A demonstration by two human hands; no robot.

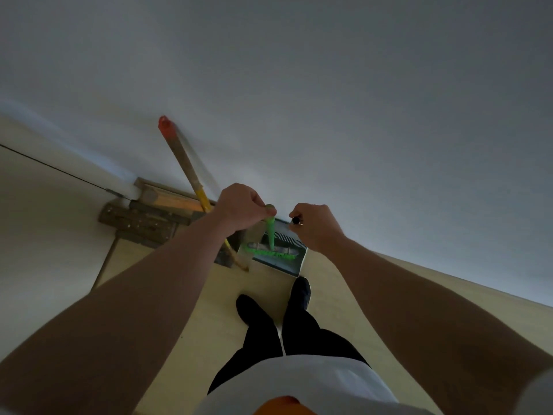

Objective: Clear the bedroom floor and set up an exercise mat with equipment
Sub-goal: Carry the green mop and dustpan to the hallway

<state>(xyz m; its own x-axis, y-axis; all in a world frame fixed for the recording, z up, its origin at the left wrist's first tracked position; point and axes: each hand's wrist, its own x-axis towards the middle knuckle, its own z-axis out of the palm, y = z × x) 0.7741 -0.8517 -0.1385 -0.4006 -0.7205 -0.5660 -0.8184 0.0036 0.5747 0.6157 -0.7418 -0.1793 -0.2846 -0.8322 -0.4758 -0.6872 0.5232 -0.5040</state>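
Looking down from a standing person's head; the left hand (239, 209) has its fingers curled tight around the top of a green broom (270, 232); the right hand (317, 226) pinches the black tip of a long-handled dustpan (294, 266); both tools stand upright by the wall, brush head resting at the pan's mouth, probably kept paired for sweeping the floor (212, 324); a red-capped pole (179, 160) leans against the wall alongside; no exercise mat is visible

Head-worn view, steeply downward, near floor (263, 298)
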